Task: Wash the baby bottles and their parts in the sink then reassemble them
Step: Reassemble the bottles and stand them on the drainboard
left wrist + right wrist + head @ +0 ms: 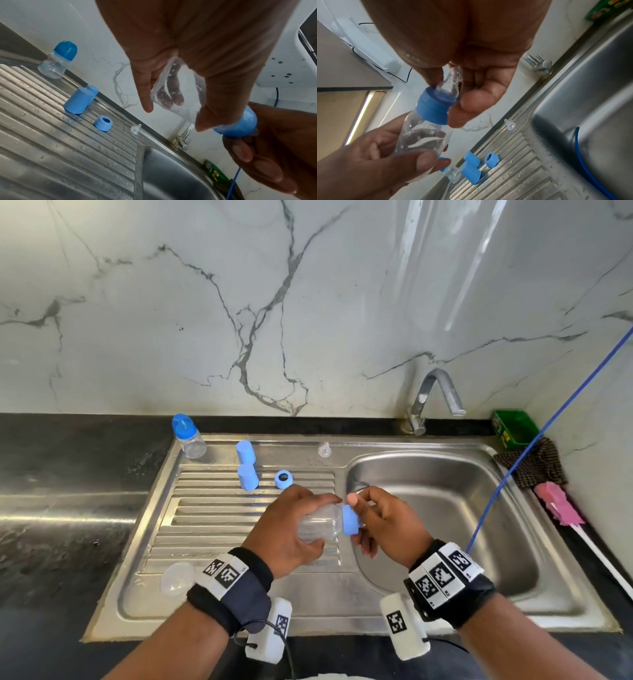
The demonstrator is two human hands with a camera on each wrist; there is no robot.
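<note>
My left hand [291,529] grips a clear baby bottle [318,523] lying sideways above the drainboard edge. My right hand [380,525] holds the blue collar ring [352,520] at the bottle's neck, a clear nipple [452,82] poking through it between thumb and fingers. On the drainboard [205,529] stand two blue caps [247,465], a second blue ring [284,479] and a loose clear nipple [324,450]. An assembled bottle with a blue cap [187,436] stands at the back left. A clear dome lid [178,578] lies near my left wrist.
The steel sink basin [445,508] lies to the right, its tap [435,395] behind it. A blue hose [548,419] runs down into the basin. A green box [513,428], a dark checked cloth [534,463] and a pink brush [561,508] sit along the right edge.
</note>
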